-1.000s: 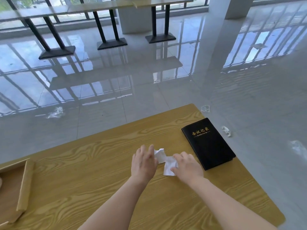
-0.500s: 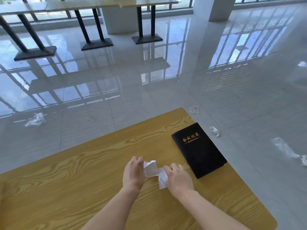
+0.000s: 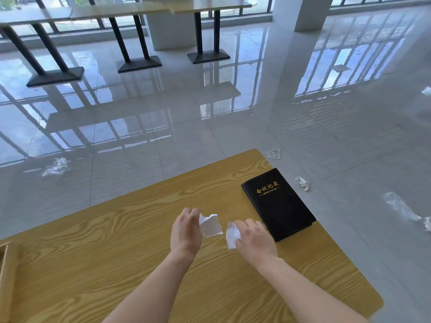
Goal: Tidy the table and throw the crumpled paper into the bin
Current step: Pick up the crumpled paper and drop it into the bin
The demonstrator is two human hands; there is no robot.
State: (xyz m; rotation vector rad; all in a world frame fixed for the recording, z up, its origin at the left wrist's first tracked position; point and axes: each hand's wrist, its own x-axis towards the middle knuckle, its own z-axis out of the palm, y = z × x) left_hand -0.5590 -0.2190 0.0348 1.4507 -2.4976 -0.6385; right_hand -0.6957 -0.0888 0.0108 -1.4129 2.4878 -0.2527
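The person is gathering up the paper, and both hands are working low over the wooden table [image 3: 93,264]. The left hand [image 3: 186,231] is pinching the left paper piece [image 3: 210,226] by its left edge with curled fingers. The right hand [image 3: 255,241] is curling round the right paper piece [image 3: 232,234], which is sticking out to the left of the knuckles. Both pieces are lined and white, lying near each other with a strip of bare table showing between them. They are just left of the black notebook [image 3: 277,206], which is lying flat near the table's right edge.

The next move is probably going to need both pieces brought into one hand and squeezed into a ball. After that comes looking for the bin, which is not showing anywhere here.

Counting what is showing:
- two hands
- two paper pieces
- one notebook
- one wooden tray [image 3: 5,276], partly cut off at the near left
- at least five crumpled scraps [image 3: 56,166] lying on the glossy floor [image 3: 233,113], one to the left of the table and the others off to the right
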